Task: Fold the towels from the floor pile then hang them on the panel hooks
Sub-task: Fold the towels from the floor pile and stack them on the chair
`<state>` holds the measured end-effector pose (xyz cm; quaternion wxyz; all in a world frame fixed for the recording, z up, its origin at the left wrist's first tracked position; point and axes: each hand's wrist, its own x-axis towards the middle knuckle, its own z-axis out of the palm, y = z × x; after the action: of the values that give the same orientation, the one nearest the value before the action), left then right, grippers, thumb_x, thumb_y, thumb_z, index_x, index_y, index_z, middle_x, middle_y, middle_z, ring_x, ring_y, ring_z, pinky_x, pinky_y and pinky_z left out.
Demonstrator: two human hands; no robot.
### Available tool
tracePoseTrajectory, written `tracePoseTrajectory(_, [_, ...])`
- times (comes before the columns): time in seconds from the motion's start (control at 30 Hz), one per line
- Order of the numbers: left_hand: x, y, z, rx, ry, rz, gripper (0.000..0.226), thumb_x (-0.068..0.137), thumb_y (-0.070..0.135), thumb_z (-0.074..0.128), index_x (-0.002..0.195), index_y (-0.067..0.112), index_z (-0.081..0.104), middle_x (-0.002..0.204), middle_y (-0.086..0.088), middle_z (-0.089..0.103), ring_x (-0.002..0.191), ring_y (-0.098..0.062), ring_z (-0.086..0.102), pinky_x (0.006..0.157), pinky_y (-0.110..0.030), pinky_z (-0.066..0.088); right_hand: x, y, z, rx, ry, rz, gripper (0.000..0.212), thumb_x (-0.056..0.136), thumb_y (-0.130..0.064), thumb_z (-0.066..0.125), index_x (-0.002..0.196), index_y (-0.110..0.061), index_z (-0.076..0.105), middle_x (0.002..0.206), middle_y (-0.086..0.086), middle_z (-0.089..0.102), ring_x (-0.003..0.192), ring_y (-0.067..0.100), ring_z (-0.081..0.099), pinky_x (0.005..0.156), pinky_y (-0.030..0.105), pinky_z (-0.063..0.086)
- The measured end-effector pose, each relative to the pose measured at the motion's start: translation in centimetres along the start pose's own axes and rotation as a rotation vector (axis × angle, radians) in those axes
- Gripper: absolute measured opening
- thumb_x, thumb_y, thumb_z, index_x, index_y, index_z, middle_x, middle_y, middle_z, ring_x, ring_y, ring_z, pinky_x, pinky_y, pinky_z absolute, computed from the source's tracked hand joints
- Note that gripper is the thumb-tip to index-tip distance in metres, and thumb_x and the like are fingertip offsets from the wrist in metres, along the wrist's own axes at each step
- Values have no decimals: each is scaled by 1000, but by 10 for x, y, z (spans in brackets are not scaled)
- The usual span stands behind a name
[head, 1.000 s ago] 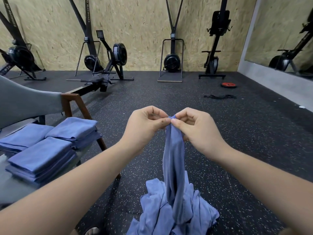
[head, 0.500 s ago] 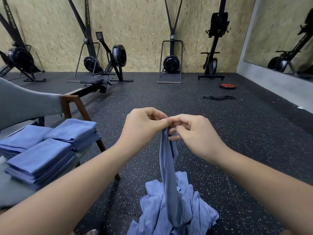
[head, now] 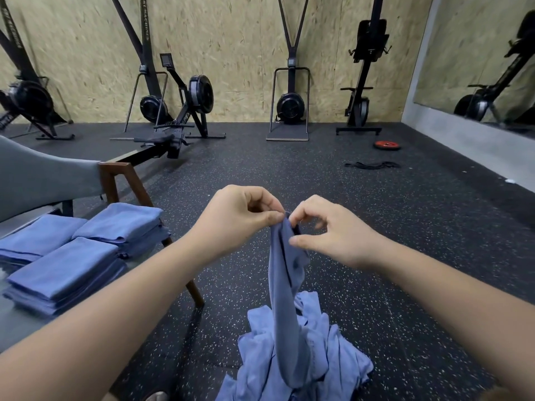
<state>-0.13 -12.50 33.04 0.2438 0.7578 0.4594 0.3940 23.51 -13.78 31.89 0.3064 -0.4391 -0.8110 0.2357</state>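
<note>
Since half a second before, the right hand had loosened at the top of the towel. Its thumb had dropped away from the forefinger, so the two formed an open curve against the cloth's edge where they had been closed together. The left hand had kept its hold, its fingers pinching the towel's uppermost corner between thumb and curled forefinger. The right thumb tip touched the cloth a little lower and the forefinger tip sat beside the top corner. Whether they actually gripped the fabric could not be told.

The blue towel hung from that pinch as a narrow, bunched column, held up in front of the person. Its lower end ran down into the floor pile, a crumpled heap of the same blue cloth on the speckled black floor directly below the hands.

To the left stood a grey worktop on slanted wooden legs. It carried three stacks of folded towels: a near stack, a far stack and a left stack, set close together.

Farther off, a rowing machine and other black exercise machines stood along the chipboard wall. A red weight plate and a black band lay on the floor to the right, near the mirror.
</note>
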Motion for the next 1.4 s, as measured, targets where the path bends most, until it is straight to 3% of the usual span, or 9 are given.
tracePoseTrajectory(0.17, [-1,-3,-7,5,-14,17,8,90,21,86,88,26,80,82,-4,77,74,-14,67,81,-48,58,-5,-6,-3,48,-105,25,20,84,-17,89,84,-22,69,109,0,61,77,-5,49,72,11,37])
tracePoseTrajectory(0.27, [-2,-6,-11,22,-3,16,8,91,20,86,88,26,81,82,-4,78,77,-24,72,82,-49,60,-8,-6,-5,14,-216,48,28,83,-19,90,77,-22,63,107,-8,59,74,-3,47,69,13,37])
tracePoseTrajectory(0.43, [2,-16,-21,62,39,-3,12,89,21,87,85,29,80,81,3,78,75,-10,69,78,-37,59,-13,-2,-12,-43,-265,57,33,86,-29,88,72,-18,61,109,-12,55,100,7,57,89,27,41])
tracePoseTrajectory(0.53, [1,-20,-26,68,46,-25,13,89,19,87,85,29,80,82,3,79,81,-21,75,80,-36,59,-13,3,-19,-131,-278,69,32,88,-42,84,74,-22,63,112,-14,55,107,9,57,91,32,42])
tracePoseTrajectory(0.67, [-1,-18,-26,143,47,-22,15,91,17,84,84,29,78,81,9,78,79,-12,74,75,-27,54,-11,14,-29,-405,-53,-12,27,91,-51,75,75,-33,64,110,-18,53,109,8,52,108,46,34])
tracePoseTrajectory(0.77, [0,-19,-28,154,67,-16,15,91,18,84,83,29,78,82,9,78,82,-15,75,79,-33,59,-11,12,-40,-420,93,-97,23,92,-44,77,78,-35,62,110,-16,51,108,12,50,105,47,33])
tracePoseTrajectory(1.0, [1,-19,-28,170,100,-13,16,91,18,85,83,29,77,82,11,78,83,-14,74,84,-39,61,-15,1,-37,-473,9,-254,29,85,-35,80,75,-33,53,109,-12,51,104,11,48,98,43,38])
tracePoseTrajectory(1.23, [4,-20,-26,123,108,4,17,92,17,83,85,29,74,84,9,78,84,-19,74,83,-43,61,-11,11,-42,-18,255,-97,21,91,-15,83,85,-18,63,80,-1,70,72,21,64,72,39,55])
tracePoseTrajectory(1.4, [3,-12,-23,51,114,44,21,93,12,82,92,30,70,86,6,78,75,-13,70,73,-27,55,-11,11,-49,13,222,-46,30,95,-14,80,117,-28,65,85,-5,75,78,21,68,77,31,52])
